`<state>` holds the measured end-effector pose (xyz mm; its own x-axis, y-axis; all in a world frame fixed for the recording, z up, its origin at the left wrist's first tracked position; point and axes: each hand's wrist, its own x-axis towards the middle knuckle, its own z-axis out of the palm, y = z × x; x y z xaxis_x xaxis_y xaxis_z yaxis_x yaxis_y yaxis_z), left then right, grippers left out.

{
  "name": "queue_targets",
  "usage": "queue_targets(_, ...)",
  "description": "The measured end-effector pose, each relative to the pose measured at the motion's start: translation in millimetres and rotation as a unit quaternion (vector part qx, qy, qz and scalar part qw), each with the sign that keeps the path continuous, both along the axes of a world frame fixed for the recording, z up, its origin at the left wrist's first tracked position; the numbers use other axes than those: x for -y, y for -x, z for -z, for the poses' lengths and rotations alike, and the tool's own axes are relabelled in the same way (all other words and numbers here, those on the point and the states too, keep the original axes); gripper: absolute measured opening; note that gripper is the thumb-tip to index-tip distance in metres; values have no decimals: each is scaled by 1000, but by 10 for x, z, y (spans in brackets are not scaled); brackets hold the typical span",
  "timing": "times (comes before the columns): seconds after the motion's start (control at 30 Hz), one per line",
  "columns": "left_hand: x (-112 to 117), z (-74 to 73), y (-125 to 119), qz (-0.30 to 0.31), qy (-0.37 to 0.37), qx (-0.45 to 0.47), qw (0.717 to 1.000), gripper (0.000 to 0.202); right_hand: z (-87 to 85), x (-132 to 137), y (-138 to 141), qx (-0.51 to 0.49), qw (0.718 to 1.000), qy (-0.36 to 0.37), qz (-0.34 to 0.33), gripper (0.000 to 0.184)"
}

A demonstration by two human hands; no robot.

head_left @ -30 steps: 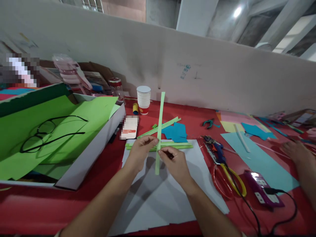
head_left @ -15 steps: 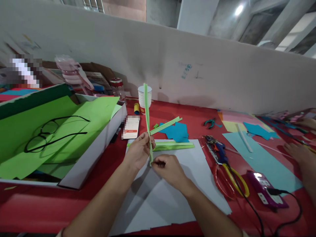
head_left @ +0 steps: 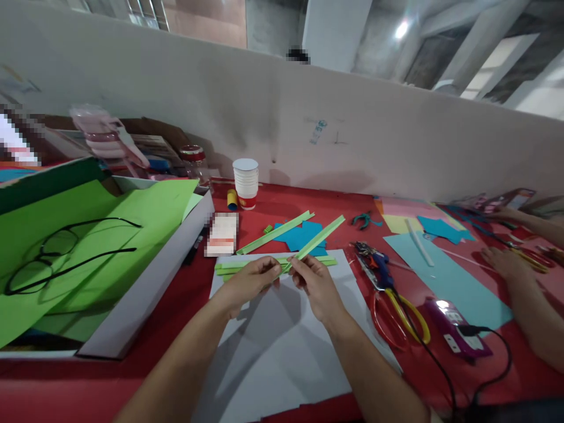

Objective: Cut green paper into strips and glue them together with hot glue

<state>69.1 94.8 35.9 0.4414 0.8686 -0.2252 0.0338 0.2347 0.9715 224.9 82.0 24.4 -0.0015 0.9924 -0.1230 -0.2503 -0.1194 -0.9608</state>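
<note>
A light green paper strip (head_left: pixel 321 235) slants up to the right from between my two hands. My left hand (head_left: pixel 250 282) pinches at its lower end, where the fingertips partly hide the paper. My right hand (head_left: pixel 318 286) is closed on the strip just beside, thumb and fingers pressed together. More green strips (head_left: pixel 326 260) lie under and behind the hands on the white paper sheets (head_left: pixel 282 358). Another green strip (head_left: pixel 277 232) rests farther back, across blue paper pieces (head_left: pixel 292 236). A small green paper roll (head_left: pixel 268 229) sits next to them.
On the left, a box (head_left: pixel 150 294) holds green paper and eyeglasses (head_left: pixel 57 249). Stacked paper cups (head_left: pixel 245 182) and a phone (head_left: pixel 221 234) stand or lie behind. To the right are scissors (head_left: pixel 392 317), a purple power socket (head_left: pixel 458 335) with a cable, and another person's hand (head_left: pixel 502 264).
The strip has swung from upright to a rightward slant. My hands have come level and closer together, the right one rising. The view has shifted slightly right.
</note>
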Motion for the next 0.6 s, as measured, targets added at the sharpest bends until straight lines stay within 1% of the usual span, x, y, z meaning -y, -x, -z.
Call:
queue_targets(0.13, -19, 23, 0, -31, -40, 17, 999, 23, 50, 22, 56, -2, 1000, 7, -15, 28)
queue_targets(0.2, -24, 22, 7, -36, -43, 6, 998, 21, 22, 20, 48, 21, 1000, 4, 6, 27)
queue_targets(0.27, -25, 21, 20, -37, -45, -28, 998, 19, -42, 2, -48, 61, 996, -8, 57, 25)
queue_targets(0.3, -26, 23, 28, -37, -49, -51, 997, 19, -85, -10, -143, 81, 992, -14, 92, 25)
queue_targets(0.37, -25, 35, 41, -36, -65, -103, 992, 16, -183, -28, -436, 115, 978, -28, 169, 28)
queue_targets(0.47, -11, 58, 40, -11, -107, -187, 976, 12, -310, -14, -1041, 192, 938, -33, 286, 29)
queue_targets(0.5, -1, 62, 33, -1, -126, -220, 967, 11, -331, 1, -1242, 223, 926, -23, 305, 27)
queue_targets(0.53, 12, 64, 23, 8, -147, -256, 955, 11, -337, 15, -1421, 267, 908, -4, 323, 25)
queue_targets(0.57, 27, 65, 12, 11, -171, -297, 939, 11, -327, 27, -1571, 373, 869, 43, 322, 24)
queue_targets(0.6, 43, 67, 0, 9, -197, -338, 920, 12, -302, 34, -1686, 440, 844, 86, 294, 23)
